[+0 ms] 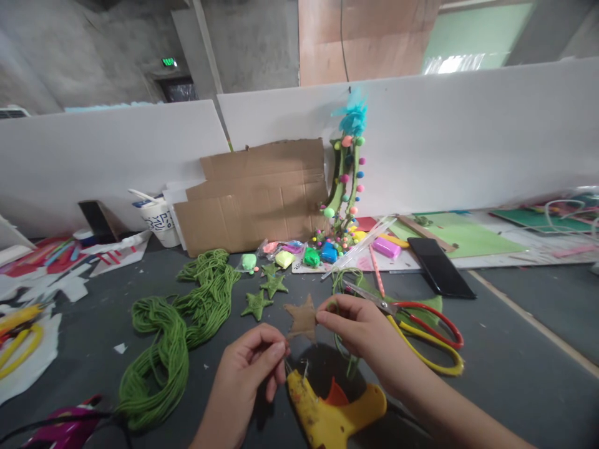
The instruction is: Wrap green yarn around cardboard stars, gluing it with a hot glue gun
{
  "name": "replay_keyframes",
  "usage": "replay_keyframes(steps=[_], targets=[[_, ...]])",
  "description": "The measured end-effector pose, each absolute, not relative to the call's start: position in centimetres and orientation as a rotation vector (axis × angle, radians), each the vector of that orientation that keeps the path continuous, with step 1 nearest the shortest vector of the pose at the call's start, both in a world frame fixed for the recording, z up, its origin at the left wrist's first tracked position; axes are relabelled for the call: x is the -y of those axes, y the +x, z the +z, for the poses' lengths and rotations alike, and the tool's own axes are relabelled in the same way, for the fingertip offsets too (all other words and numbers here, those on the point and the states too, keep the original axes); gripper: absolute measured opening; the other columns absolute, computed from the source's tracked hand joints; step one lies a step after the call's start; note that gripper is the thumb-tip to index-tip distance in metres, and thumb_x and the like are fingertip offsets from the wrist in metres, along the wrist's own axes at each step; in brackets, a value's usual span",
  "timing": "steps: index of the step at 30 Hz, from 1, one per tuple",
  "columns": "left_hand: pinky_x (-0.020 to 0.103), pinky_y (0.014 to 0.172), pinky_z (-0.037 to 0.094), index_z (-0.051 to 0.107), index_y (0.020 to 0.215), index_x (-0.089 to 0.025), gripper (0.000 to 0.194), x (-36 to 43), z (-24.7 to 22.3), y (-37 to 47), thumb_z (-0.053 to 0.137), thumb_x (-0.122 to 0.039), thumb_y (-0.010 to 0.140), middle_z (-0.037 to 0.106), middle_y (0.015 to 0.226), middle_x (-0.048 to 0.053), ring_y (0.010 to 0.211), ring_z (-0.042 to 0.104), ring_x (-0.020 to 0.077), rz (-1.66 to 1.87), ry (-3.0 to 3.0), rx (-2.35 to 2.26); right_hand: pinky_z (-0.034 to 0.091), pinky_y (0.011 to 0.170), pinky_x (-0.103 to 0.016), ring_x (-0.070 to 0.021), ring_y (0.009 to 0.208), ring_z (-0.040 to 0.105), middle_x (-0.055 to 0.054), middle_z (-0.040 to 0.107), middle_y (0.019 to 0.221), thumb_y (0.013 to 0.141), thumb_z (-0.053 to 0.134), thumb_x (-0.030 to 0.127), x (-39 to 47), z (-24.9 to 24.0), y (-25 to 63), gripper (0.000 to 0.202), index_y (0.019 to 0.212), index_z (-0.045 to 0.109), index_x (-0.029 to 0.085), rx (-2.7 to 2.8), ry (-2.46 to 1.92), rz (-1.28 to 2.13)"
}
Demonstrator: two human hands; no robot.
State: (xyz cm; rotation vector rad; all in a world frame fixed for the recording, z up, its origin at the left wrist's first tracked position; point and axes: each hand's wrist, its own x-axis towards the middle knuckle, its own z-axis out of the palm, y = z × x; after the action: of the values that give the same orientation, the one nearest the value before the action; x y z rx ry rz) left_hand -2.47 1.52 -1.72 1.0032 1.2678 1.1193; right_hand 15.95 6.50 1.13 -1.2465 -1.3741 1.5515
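Observation:
A brown cardboard star [302,318] is pinched at its right point by my right hand [353,324], and green yarn runs by those fingers. My left hand [256,368] is closed at the star's lower left point, thumb against forefinger; what it pinches is too small to make out. Just below the star lies a yellow glue gun [318,408] with an orange trigger. Green yarn-covered stars [256,305] rest behind my left hand. To the left is a looped skein of green yarn [159,355]. Scissors [421,324] with red and yellow handles lie beyond my right wrist.
Behind stand cardboard sheets [262,199] and a decorated green stand with pompoms [346,181]. A black phone [440,267] lies at the right. Packets of coloured clay [311,256], a white cup [161,221] and a magenta tool [70,427] are also on the dark table.

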Motion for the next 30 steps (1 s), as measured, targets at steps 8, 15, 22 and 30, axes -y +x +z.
replay_keyframes(steps=[8,15,22,30], targets=[[0.016,0.037,0.027,0.059,0.065,-0.015,0.022,-1.5,-1.4,-2.6,0.061,-0.032,0.079,0.051,0.052,-0.004,0.039,0.039,0.005,1.068,1.023,-1.275,0.015,0.041,-0.024,-0.0068,0.042,0.022,0.008,0.033,0.05,0.075,0.063,0.033,-6.1,0.9,15.5,0.016,0.068,0.058,0.02,1.362,-1.237,1.637],[0.021,0.049,0.037,0.054,0.052,-0.018,0.02,-0.5,0.3,-1.8,0.064,-0.015,0.069,0.051,0.061,-0.001,0.053,0.048,0.0114,1.267,1.309,-1.301,0.013,0.041,-0.024,-0.0066,0.041,0.02,0.009,0.03,0.049,0.076,0.062,0.033,-6.2,1.3,15.9,0.016,0.068,0.058,0.02,1.346,-1.195,1.647],[0.026,0.054,0.037,0.054,0.054,-0.022,0.021,0.3,0.5,-1.5,0.058,-0.018,0.074,0.051,0.06,0.0,0.057,0.049,0.0165,1.374,1.533,-1.377,0.01,0.041,-0.024,-0.0066,0.042,0.018,0.009,0.029,0.049,0.077,0.063,0.036,-6.4,1.3,16.2,0.018,0.07,0.058,0.02,1.324,-1.161,1.67],[0.024,0.044,0.031,0.04,0.045,-0.021,0.044,-0.4,-0.2,-2.5,0.044,-0.036,0.087,0.038,0.043,-0.004,0.041,0.037,0.0114,1.194,1.356,-1.494,0.012,0.04,-0.025,-0.0074,0.042,0.021,0.008,0.031,0.049,0.074,0.063,0.036,-5.6,1.6,15.6,0.017,0.07,0.059,0.021,1.332,-1.196,1.707]])
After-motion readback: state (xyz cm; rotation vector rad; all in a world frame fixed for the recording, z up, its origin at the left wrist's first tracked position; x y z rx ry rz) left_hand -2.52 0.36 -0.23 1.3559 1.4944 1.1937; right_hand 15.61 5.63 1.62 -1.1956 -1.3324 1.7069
